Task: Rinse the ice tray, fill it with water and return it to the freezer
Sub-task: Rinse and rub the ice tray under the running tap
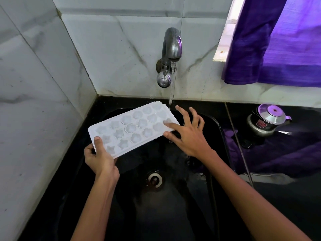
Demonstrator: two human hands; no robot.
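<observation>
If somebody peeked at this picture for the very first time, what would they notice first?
Probably the white ice tray, held over the black sink, with water from the tap on the back wall falling at its far corner. The left hand grips its near end; the right hand rests spread fingers on the far end. A purple curtain hangs top right.

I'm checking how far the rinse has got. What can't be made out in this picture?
Head view only:
- Ice tray underside: faces away from the camera.
- Left hand fingers: hidden under the tray; only its thumb shows.
- Water level in the cells: clear on white, unreadable.
- Right hand covers the tray's near right corner.
- Freezer: out of frame.
</observation>
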